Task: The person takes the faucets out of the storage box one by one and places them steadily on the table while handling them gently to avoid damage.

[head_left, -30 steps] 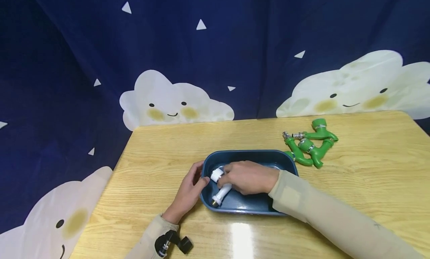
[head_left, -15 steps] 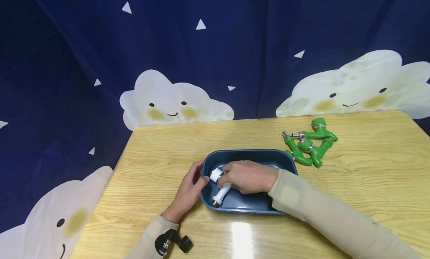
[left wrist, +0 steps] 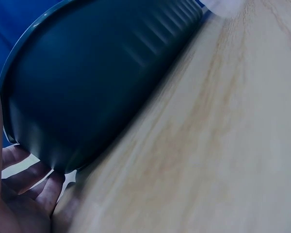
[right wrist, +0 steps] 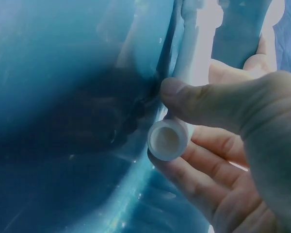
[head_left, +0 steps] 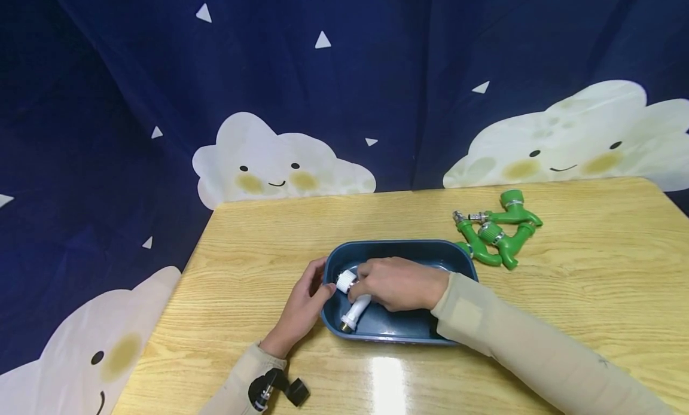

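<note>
A white tap [head_left: 356,310] with a ribbed knob and brass-coloured threaded end lies at the left end of the dark blue plastic tub [head_left: 398,339]. My right hand [head_left: 401,283] reaches into the tub and grips the tap by its body. In the right wrist view the thumb presses one side of the white tap [right wrist: 191,53] and fingers wrap the other, the round spout mouth facing the camera. My left hand [head_left: 301,310] holds the tub's left end, thumb at the rim and fingers outside. The left wrist view shows those fingers against the tub wall [left wrist: 82,82].
Several green taps [head_left: 506,235] with metal threaded ends lie in a cluster behind the tub's right end. The tub stands on a wooden table [head_left: 258,235]. A dark blue curtain [head_left: 409,92] with clouds hangs behind the table and at its left.
</note>
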`<state>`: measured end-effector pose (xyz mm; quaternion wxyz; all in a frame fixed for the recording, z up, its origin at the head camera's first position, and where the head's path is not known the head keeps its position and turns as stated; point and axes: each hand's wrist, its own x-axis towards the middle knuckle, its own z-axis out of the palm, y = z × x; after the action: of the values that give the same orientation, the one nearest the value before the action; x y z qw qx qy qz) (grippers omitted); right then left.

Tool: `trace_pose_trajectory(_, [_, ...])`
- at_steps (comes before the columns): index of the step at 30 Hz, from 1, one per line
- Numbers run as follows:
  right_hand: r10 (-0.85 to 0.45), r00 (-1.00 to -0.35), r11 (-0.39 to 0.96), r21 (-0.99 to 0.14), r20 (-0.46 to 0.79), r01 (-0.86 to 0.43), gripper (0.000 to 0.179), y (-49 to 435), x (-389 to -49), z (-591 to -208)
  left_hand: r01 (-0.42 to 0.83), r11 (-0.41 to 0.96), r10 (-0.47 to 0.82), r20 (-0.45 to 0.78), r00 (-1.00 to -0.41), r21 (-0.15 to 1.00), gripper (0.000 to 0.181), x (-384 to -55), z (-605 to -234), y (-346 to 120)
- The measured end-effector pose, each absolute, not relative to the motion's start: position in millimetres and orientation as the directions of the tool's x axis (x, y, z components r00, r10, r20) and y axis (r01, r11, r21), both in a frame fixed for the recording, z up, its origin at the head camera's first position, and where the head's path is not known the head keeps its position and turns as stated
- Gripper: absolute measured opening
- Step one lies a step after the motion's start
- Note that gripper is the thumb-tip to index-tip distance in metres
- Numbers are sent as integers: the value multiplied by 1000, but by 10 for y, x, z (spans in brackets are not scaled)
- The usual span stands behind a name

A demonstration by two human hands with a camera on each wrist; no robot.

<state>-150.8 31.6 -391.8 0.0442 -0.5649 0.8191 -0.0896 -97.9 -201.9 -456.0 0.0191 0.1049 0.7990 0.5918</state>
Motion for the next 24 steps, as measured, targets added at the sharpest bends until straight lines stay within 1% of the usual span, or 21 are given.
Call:
trace_pose_trajectory(10, [-933, -359, 349, -157, 38, -924, 34, 317, -1509, -3903, 129, 272, 189, 79, -979, 954, 45, -965, -4540, -2011])
trace_pose_trajectory(24, [-928, -370, 361, -156, 32, -919, 35, 321, -1513, -3865, 125, 271, 195, 72, -978, 954, 44, -974, -4550, -2016])
